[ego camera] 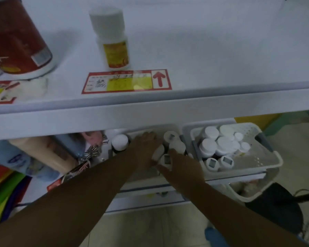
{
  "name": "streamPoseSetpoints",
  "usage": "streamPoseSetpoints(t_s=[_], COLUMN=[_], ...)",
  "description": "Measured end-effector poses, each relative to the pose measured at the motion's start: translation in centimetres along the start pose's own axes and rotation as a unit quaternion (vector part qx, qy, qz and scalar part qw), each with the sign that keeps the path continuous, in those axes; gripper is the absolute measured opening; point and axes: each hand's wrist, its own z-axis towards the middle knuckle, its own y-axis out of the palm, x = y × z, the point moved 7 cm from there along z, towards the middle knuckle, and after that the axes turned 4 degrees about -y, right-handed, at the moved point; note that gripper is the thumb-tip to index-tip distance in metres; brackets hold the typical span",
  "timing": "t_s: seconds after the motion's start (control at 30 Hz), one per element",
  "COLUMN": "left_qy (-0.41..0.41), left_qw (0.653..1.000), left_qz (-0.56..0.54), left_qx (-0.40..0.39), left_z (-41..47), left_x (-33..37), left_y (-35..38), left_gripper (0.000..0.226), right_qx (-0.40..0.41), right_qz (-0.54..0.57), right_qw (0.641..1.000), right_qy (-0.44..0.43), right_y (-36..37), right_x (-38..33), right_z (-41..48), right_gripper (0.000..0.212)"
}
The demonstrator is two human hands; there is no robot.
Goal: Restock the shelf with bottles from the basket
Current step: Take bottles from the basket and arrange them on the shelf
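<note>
On the lower shelf (150,182), my left hand (146,145) reaches in palm down, fingers curled, and grips a tilted white bottle (158,152) at its thumb side. My right hand (183,168) lies just to the right with fingers spread, its fingertips touching a cluster of white-capped bottles (175,145) standing on that shelf. Another dark bottle with a white cap (119,142) stands left of my left hand. The white basket (268,161) sits at the right end of the shelf and holds several white-capped bottles (219,145).
The upper shelf (203,97) carries a white bottle with a yellow label (112,38), a red canister (18,38) and a red price tag (127,81). Boxes and packets (43,154) fill the lower shelf's left side. A dark stool (278,205) stands at the lower right.
</note>
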Motion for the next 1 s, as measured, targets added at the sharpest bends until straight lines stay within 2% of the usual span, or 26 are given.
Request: streamPoseSetpoints(t_s=[0.07,0.17,0.23,0.3,0.37,0.47,0.57,0.63,0.7,0.77,0.8,0.87,0.97,1.0], left_qy=[-0.063,-0.089,-0.108,-0.123,-0.129,-0.149,-0.162,-0.152,-0.120,-0.079,-0.068,-0.066,-0.065,-0.065], left_qw=[0.998,0.992,0.979,0.952,0.905,0.822,0.718,0.645,0.574,0.520,0.511,0.517,0.538,0.546], left_qz=[-0.006,-0.085,-0.163,-0.271,-0.398,-0.545,-0.672,-0.743,-0.803,-0.844,-0.849,-0.841,-0.816,-0.806], left_qx=[0.000,0.020,0.058,0.073,0.070,0.076,0.082,0.093,0.102,0.108,0.116,0.146,0.198,0.216], left_z=[0.5,0.5,0.1,-1.1,-3.1,-6.9,-11.4,-14.5,-17.3,-19.7,-20.8,-23.3,-27.2,-28.5], left_x=[-1.0,-1.7,-2.8,-3.7,-4.4,-5.5,-5.6,-5.3,-4.6,-3.5,-3.1,-2.6,-2.3,-2.3], left_y=[0.3,-0.4,-1.7,-2.8,-3.6,-4.5,-4.6,-4.4,-4.7,-5.7,-6.2,-7.2,-8.9,-9.5], left_gripper=[0.058,0.057,0.056,0.058,0.069,0.074,0.062,0.059,0.054,0.048,0.043,0.038,0.030,0.037], right_qx=[0.003,0.035,0.060,0.073,0.050,0.006,0.020,0.024,0.014,0.019,0.023,0.035,0.046,0.049], right_qz=[0.001,0.032,0.060,0.124,0.264,0.476,0.539,0.607,0.686,0.713,0.715,0.709,0.685,0.674], right_qw=[1.000,0.999,0.996,0.989,0.962,0.872,0.831,0.775,0.699,0.669,0.668,0.677,0.713,0.728], right_qy=[0.000,0.004,0.007,0.018,0.046,0.113,0.139,0.174,0.202,0.206,0.206,0.196,0.140,0.113], right_y=[-0.1,-1.2,-2.3,-3.0,-3.1,-3.1,-4.9,-5.7,-6.3,-7.5,-8.1,-9.2,-11.0,-11.7], right_x=[0.2,0.6,0.6,0.6,0.4,-1.1,-3.9,-5.9,-8.6,-11.7,-13.2,-16.0,-19.7,-20.9], right_z=[0.0,0.0,-0.1,-0.1,-0.2,-0.3,-1.7,-3.2,-5.0,-6.6,-7.3,-8.7,-10.3,-10.8], right_gripper=[0.052,0.048,0.049,0.053,0.049,0.024,0.017,0.016,0.025,0.027,0.027,0.027,0.031,0.031])
